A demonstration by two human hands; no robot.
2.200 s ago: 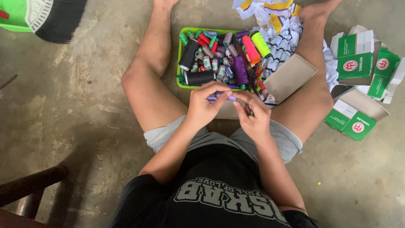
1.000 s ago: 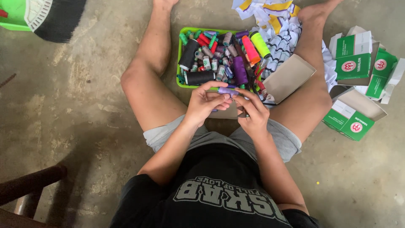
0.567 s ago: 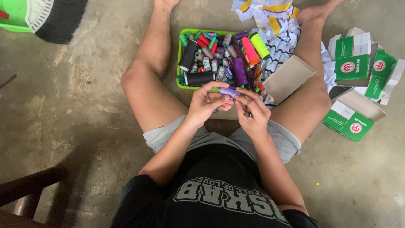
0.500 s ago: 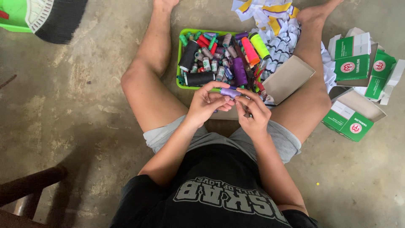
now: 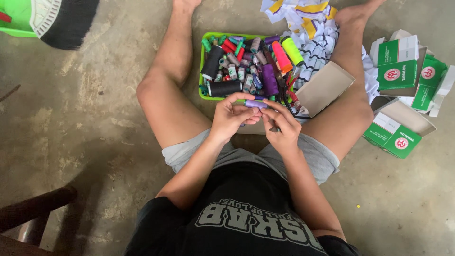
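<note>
Head view looks down on a person seated on a bare concrete floor (image 5: 71, 123), legs spread to either side of a green tray (image 5: 203, 71). Both hands meet just short of the tray's near edge, over the lap. The left hand (image 5: 231, 117) has its fingers curled closed around a small purple thread spool (image 5: 255, 104), pinching it between thumb and fingertips; the spool lies level, its right end towards the other hand. The right hand (image 5: 280, 127) is loosely curled, its thumb and forefinger closed at the spool's end, seemingly on a thread too fine to make out. The tray is packed rim to rim with spools, among them a black spool (image 5: 225, 88) along its near edge and a pink spool (image 5: 281, 56) near its far right corner. A brown cardboard flap (image 5: 324, 87) lies against the tray's right edge, patterned cloth (image 5: 308, 28) beyond it. Green and white boxes (image 5: 403, 85) crowd the floor outside the right leg. Open floor stretches to the left of the left leg, up to a broom head (image 5: 61, 21) at the far left corner.
</note>
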